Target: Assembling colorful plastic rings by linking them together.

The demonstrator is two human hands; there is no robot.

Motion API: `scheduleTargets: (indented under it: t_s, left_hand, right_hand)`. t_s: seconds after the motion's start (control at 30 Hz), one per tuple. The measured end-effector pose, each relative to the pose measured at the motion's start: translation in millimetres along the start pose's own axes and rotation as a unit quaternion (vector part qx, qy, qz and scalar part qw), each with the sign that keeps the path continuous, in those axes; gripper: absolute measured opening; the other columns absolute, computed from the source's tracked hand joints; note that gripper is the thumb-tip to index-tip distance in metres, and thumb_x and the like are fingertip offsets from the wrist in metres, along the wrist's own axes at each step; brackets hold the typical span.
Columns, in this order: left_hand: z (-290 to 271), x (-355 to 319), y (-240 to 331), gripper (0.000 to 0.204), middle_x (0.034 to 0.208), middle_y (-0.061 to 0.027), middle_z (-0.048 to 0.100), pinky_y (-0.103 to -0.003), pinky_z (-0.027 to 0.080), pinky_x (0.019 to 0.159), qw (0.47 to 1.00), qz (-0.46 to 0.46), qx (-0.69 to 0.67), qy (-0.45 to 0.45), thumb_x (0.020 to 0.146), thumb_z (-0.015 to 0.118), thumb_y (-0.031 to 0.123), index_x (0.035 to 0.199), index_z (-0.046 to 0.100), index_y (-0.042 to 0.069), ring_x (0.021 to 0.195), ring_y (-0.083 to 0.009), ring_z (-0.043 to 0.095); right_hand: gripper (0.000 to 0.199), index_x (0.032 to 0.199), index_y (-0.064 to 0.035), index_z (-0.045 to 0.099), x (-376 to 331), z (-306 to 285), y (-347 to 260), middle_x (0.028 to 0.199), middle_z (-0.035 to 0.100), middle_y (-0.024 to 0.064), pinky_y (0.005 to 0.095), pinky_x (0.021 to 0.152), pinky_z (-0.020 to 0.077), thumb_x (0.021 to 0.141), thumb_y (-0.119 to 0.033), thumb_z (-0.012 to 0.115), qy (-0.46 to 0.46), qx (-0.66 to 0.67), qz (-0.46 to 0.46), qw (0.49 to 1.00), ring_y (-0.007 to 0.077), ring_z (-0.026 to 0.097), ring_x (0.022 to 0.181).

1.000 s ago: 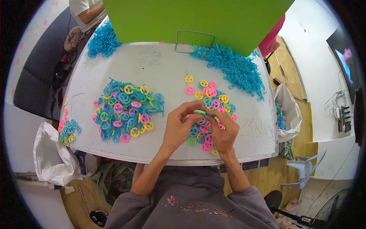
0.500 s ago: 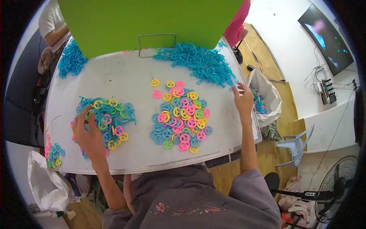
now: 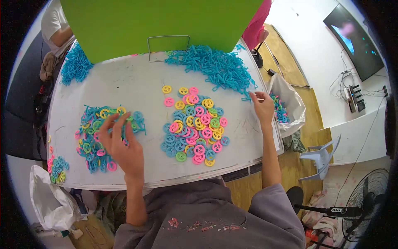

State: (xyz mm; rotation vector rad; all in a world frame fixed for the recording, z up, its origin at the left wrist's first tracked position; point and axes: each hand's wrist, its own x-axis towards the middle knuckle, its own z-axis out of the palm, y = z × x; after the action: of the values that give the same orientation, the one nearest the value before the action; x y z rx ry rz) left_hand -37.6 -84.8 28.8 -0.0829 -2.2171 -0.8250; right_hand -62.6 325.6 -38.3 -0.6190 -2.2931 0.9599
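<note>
My left hand (image 3: 125, 153) hovers over the right part of a mixed pile of small plastic wheels and blue pieces (image 3: 92, 143), its fingers spread and curved. Nothing shows between them. At the table's right side my right hand (image 3: 264, 108) has its thumb and finger pinched on a small blue plastic piece (image 3: 246, 98), at the near edge of a heap of such blue pieces (image 3: 215, 68). Between my hands lies a pile of spoked toy wheels (image 3: 195, 133) in pink, yellow, blue and green.
A green board (image 3: 161, 20) with a wire stand (image 3: 168, 36) rises at the back of the white table (image 3: 137, 89). More blue pieces (image 3: 76, 64) lie far left. White sacks stand left (image 3: 52, 199) and right (image 3: 296, 106). Someone in white (image 3: 54, 25) sits far left.
My left hand has moved right across the mixed pile, uncovering its left part. My right hand has shifted slightly nearer and left, and a blue piece has come away from the heap's edge with it.
</note>
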Motion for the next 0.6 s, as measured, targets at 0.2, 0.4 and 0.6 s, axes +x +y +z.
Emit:
scheduleTargets:
  t_s: [0.2, 0.4, 0.6]
  left_hand:
    - [12, -15, 21, 0.020, 0.107, -0.0072, 0.057, -0.034, 0.039, 0.078, 0.996, 0.004, -0.076, -0.052, 0.084, 0.062, 0.002, 0.101, 0.069, 0.009, 0.094, -0.0239, 0.051]
    - [18, -25, 38, 0.025, 0.102, -0.0087, 0.059, -0.034, 0.045, 0.072, 0.979, -0.006, -0.175, -0.103, 0.082, 0.062, -0.003, 0.104, 0.068, 0.008, 0.088, -0.0237, 0.057]
    - [42, -49, 76, 0.029, 0.094, -0.0106, 0.062, -0.030, 0.051, 0.067, 0.888, -0.014, -0.386, -0.251, 0.079, 0.065, -0.005, 0.108, 0.063, 0.001, 0.078, -0.0206, 0.063]
  right_hand:
    - [0.035, 0.085, 0.0016, 0.068, -3, -5, 15, 0.075, 0.069, 0.0076, 0.0268, 0.061, 0.0481, 0.076, -0.031, 0.078, -0.064, -0.096, -0.011, 0.993, 0.0131, 0.063, 0.066]
    - [0.028, 0.088, 0.0019, 0.064, -39, -22, -28, 0.073, 0.064, 0.0038, 0.0236, 0.059, 0.0454, 0.076, -0.019, 0.078, -0.105, 0.010, 0.006, 0.994, 0.0091, 0.059, 0.066]
    - [0.022, 0.098, 0.0004, 0.065, -115, -29, -126, 0.091, 0.065, 0.0054, 0.0270, 0.075, 0.0521, 0.077, 0.002, 0.072, -0.307, 0.132, -0.115, 0.935, 0.0133, 0.064, 0.080]
